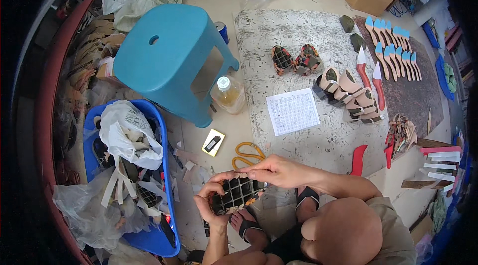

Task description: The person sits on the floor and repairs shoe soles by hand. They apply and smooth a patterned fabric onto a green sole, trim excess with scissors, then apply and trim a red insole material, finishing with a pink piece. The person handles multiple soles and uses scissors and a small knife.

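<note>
Close to my body, a dark shoe upper [239,193] with a pale grid pattern and patterned edges is held up. My left hand [213,204] wraps its fingers round the left side of the upper. My right hand [280,172] is closed at the upper's top edge, its thumb and fingertips pinched together there. Whether a small tool is in those fingers is hidden. Just beyond the hands lie scissors with yellow handles [249,153]. Two similar patterned uppers [295,61] stand together on the worn white board [259,31].
A blue plastic stool [169,51] stands at left, beside a bottle of yellowish liquid [229,96]. A blue tub [172,225] holds scraps and bags. On the board are a paper sheet [294,111], beige uppers [351,93] and red-handled knives [378,88]. Blue-tipped insoles [393,58] lie beyond.
</note>
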`<state>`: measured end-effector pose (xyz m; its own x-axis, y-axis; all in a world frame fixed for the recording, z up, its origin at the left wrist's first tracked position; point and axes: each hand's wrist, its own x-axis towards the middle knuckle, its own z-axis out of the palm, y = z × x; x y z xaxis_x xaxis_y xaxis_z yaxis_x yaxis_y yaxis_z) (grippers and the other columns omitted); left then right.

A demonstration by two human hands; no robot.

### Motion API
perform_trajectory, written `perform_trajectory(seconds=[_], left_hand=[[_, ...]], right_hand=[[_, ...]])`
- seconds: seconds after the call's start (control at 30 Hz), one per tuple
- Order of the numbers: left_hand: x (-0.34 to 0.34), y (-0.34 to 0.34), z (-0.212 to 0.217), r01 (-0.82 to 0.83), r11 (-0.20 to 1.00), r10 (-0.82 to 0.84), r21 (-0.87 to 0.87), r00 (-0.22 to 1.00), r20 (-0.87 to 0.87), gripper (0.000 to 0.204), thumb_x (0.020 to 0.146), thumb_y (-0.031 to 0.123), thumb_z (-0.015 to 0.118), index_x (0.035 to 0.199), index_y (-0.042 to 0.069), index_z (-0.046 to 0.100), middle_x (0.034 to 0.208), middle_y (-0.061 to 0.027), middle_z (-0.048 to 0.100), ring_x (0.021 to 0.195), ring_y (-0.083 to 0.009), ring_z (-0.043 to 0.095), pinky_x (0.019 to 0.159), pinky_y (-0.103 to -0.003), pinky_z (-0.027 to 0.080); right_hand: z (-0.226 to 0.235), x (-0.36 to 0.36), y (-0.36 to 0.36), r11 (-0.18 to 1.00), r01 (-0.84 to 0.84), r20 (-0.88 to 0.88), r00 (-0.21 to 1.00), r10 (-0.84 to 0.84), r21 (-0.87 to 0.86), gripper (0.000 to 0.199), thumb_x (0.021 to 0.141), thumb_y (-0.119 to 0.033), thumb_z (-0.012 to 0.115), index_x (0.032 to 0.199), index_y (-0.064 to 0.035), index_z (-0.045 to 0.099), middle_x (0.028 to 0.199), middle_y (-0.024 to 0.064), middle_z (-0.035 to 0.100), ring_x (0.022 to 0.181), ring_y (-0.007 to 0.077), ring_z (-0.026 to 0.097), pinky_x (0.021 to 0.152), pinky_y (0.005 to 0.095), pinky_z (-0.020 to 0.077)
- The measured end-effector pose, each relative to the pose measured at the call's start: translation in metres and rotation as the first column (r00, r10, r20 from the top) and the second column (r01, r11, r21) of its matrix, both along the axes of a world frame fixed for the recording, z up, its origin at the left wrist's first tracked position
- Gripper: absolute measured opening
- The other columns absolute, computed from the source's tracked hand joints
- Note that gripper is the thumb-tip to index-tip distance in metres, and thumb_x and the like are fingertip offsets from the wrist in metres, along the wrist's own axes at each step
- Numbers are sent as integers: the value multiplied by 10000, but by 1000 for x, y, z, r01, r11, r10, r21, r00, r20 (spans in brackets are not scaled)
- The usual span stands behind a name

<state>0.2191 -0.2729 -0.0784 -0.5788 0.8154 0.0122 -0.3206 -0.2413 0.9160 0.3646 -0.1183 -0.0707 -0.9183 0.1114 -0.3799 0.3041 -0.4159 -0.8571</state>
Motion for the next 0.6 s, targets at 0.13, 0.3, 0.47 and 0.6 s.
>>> perform_trajectory(seconds=[0.13,0.3,0.47,0.6], left_hand=[[-1,-1,-2,-79,994,72,71,993,96,656,1030,539,158,759,42,488,1057,-268,641,1016,-356,615,954,-463,459],[2,1,-2,-162,983,155,88,985,76,652,1031,538,141,762,47,476,1056,-261,643,1009,-351,621,971,-466,452],[1,4,5,-142,990,142,16,990,-11,658,1030,541,137,750,40,457,1041,-271,642,1019,-350,620,969,-464,451],[1,2,6,-166,986,163,-18,981,-100,660,1030,543,135,742,39,449,1040,-272,643,1026,-352,619,954,-453,463]], right_hand=[[3,0,-1,815,139,108,990,-95,-563,436,1049,-284,445,1409,-40,478,1272,35,578,1010,84,572,854,257,529],[-1,0,-12,879,177,32,983,-182,-442,455,1053,-290,434,1432,-38,442,1314,22,547,1052,77,553,887,270,529],[20,-1,-2,992,92,44,995,-88,-86,442,1054,-282,431,1410,-22,468,1222,6,596,942,72,589,843,252,544],[17,-4,-3,985,110,91,991,-98,-132,449,1058,-284,416,1426,-28,447,1219,10,593,954,81,597,865,262,542]])
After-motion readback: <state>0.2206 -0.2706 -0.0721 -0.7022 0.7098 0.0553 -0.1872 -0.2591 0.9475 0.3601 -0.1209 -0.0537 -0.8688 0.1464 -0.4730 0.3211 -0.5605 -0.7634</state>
